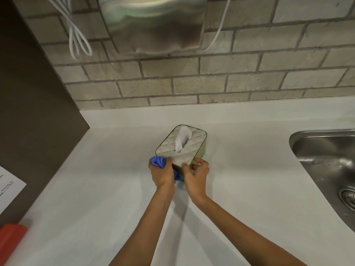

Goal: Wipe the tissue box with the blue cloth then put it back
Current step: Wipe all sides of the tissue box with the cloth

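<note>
A quilted beige tissue box with a white tissue sticking out of its slot stands on the white counter, near the middle. My left hand is closed around a bunched blue cloth and presses it against the box's near-left corner. Part of the cloth shows between my two hands, below the box. My right hand grips the box's near end, thumb on top and fingers around the right corner.
A steel sink lies to the right. On the brick wall behind hangs a metal dispenser with white cables beside it. A dark panel bounds the left. A red object and a paper sheet lie far left.
</note>
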